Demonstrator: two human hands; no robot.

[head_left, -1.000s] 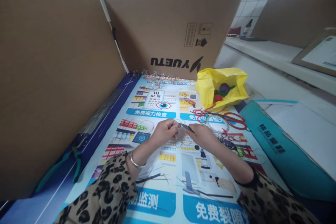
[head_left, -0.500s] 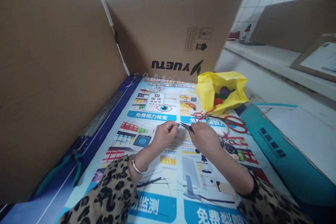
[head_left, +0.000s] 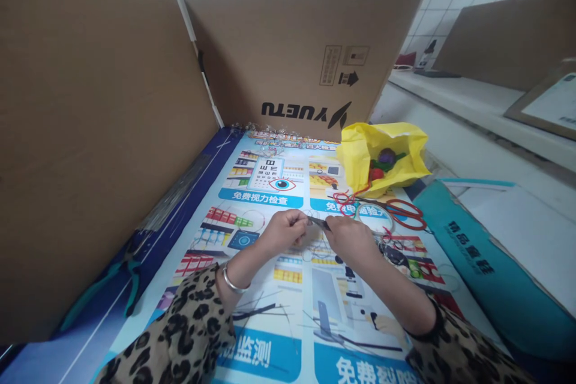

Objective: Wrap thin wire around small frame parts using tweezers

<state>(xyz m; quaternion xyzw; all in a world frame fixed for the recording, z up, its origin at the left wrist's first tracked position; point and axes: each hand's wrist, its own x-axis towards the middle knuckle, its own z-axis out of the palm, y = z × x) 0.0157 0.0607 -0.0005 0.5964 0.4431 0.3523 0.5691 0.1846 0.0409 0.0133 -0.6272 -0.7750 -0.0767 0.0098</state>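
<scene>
My left hand (head_left: 284, 231) is closed in a pinch above the printed poster (head_left: 265, 225), holding a thin wire that barely shows at the fingertips. Wrapped in my right hand (head_left: 353, 243) is a pair of needle-nose pliers (head_left: 318, 222); its dark jaws point left and meet the left fingertips, while its handles are hidden in the palm. Faint loops of fine wire (head_left: 320, 247) show between and below the hands. Right of my right hand lie a pale ring (head_left: 374, 219) and red-handled scissors (head_left: 405, 216), with red cord (head_left: 345, 201) by them.
A yellow bag (head_left: 355, 159) holding coloured balls stands behind the hands. Cardboard panels (head_left: 288, 42) rise at left and back. Teal-handled pliers (head_left: 99, 288) and straight wires (head_left: 175, 195) lie left; cut wires (head_left: 261, 310) lie in front. A teal box (head_left: 490, 264) sits right.
The plier jaws have come down slightly and closer to my left fingertips, now meeting them. My left hand has shifted slightly; the view has moved a little.
</scene>
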